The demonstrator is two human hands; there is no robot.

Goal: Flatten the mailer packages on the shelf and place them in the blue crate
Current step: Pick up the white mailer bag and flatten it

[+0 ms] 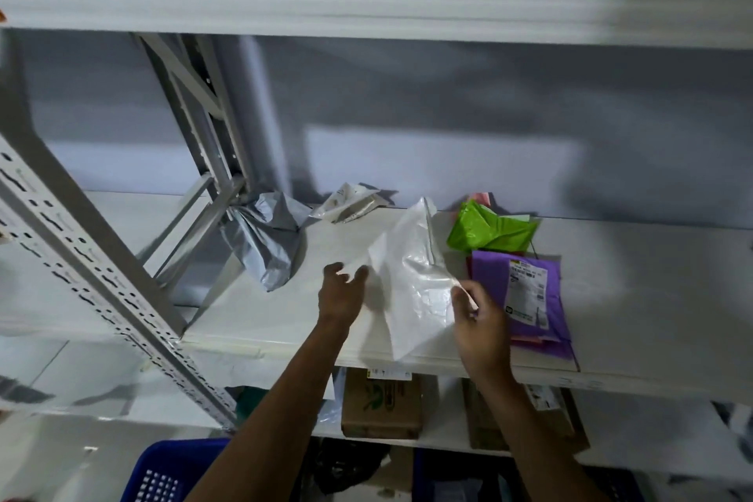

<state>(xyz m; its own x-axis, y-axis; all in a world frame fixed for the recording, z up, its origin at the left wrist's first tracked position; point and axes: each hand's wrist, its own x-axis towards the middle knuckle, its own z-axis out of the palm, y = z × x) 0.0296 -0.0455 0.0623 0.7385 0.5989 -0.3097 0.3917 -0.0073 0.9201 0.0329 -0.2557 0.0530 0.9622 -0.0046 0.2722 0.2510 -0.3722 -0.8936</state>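
A white mailer lies crumpled and partly raised on the middle shelf, running from the front edge back towards the wall. The right hand holds its right edge, with the fingers curled and pinching the plastic. The left hand is at the mailer's left side with its fingers loosely spread and gripping nothing. The picture is blurred there, so they seem to touch the edge, but I cannot be sure. Just right of the white mailer a purple mailer with a printed label lies flat on top of other flat mailers near the shelf front. Behind it is a green mailer, puffed and creased. To the left, a grey mailer sits bunched against the rack's frame, and a small pale packet rests by the back wall. Cardboard boxes stand on the shelf below. The blue crate is low at the left, under the left forearm and well apart from the mailers.
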